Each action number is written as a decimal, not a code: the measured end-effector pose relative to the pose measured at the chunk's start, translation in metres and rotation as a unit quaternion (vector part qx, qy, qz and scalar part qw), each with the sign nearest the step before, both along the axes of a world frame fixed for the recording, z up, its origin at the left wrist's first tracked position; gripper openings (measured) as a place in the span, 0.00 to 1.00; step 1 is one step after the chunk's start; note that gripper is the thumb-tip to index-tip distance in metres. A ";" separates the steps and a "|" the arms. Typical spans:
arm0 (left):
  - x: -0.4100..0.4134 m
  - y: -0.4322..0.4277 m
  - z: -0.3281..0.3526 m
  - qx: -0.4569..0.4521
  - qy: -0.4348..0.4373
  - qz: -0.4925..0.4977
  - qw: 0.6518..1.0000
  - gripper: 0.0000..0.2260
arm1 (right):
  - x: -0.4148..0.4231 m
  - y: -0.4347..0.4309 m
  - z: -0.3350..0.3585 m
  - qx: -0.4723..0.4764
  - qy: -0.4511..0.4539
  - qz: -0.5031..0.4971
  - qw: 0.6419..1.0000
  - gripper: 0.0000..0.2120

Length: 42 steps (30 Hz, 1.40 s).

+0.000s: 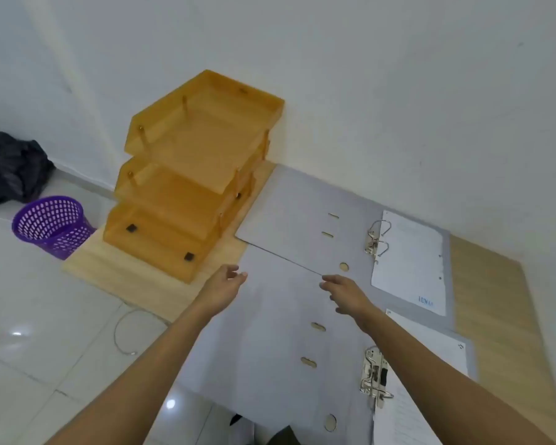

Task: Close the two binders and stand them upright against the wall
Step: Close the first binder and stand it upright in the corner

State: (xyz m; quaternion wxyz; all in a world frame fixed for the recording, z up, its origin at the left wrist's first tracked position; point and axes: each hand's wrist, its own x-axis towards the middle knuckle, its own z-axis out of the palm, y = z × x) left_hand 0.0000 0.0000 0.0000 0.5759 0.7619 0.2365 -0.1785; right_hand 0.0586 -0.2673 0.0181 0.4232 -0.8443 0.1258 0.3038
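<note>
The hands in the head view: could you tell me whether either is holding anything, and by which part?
Nothing is held. The left hand and the right hand are both open, reaching toward the near edge of the far binder, which lies open on the table.

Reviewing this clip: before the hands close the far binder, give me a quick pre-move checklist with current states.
1. Far binder lying open flat: ok.
2. Near binder also open, its cover tucked under the far cover's edge: ok.
3. Left hand empty, at the far cover's front edge: ok.
4. Right hand empty, at the same edge: ok.
5. Far binder's rings shut: cannot tell.
6. Orange tray stack clear of the swinging cover: not ok, it sits right beside it.
</note>
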 end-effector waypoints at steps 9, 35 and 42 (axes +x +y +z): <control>-0.045 -0.004 -0.071 0.254 0.038 -0.023 0.966 0.28 | -0.009 0.031 -0.035 -0.018 0.086 0.031 0.996 0.27; 0.009 -0.061 0.063 -0.331 0.032 -0.095 0.938 0.20 | -0.036 0.039 0.033 0.130 -0.132 0.037 0.982 0.29; -0.003 -0.186 0.081 -0.283 -0.078 -0.135 0.946 0.25 | -0.058 -0.038 0.078 0.223 -0.170 -0.051 0.959 0.28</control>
